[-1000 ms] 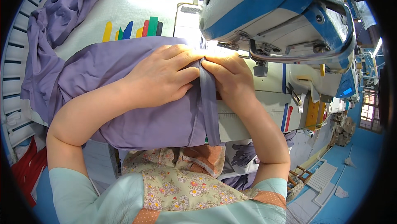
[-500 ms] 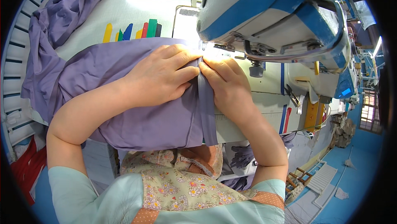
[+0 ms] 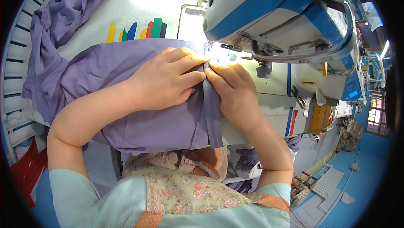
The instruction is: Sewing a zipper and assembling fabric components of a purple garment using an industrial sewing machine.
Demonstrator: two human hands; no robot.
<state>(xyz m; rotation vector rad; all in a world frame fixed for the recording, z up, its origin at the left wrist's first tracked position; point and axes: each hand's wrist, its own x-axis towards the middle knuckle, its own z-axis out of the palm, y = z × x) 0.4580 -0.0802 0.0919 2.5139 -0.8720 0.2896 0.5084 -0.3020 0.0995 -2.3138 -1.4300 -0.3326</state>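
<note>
A large piece of purple fabric [image 3: 155, 129] lies over the sewing table, with a narrow folded strip [image 3: 213, 120] along its right edge. My left hand [image 3: 170, 78] rests on the fabric, its fingers pinching the edge just in front of the needle area. From the other side my right hand [image 3: 235, 89] grips the same edge with thumb and fingertips, close to the left fingertips. The white and blue sewing machine [image 3: 269, 17] stands over them, its lamp glaring on the needle area, so the needle is hard to make out.
Coloured tape strips [image 3: 155, 29] stick to the table [image 3: 126, 11] beyond the fabric. Thread snips [image 3: 298, 96] lie on the table at right, near a yellow block [image 3: 318, 117]. More purple fabric [image 3: 73, 11] trails off at far left. A white slatted rack [image 3: 12, 64] borders the left side.
Both hands and the fabric edge look almost the same, with the fingertips slightly nearer me relative to the needle area. The whole view has shifted a little.
</note>
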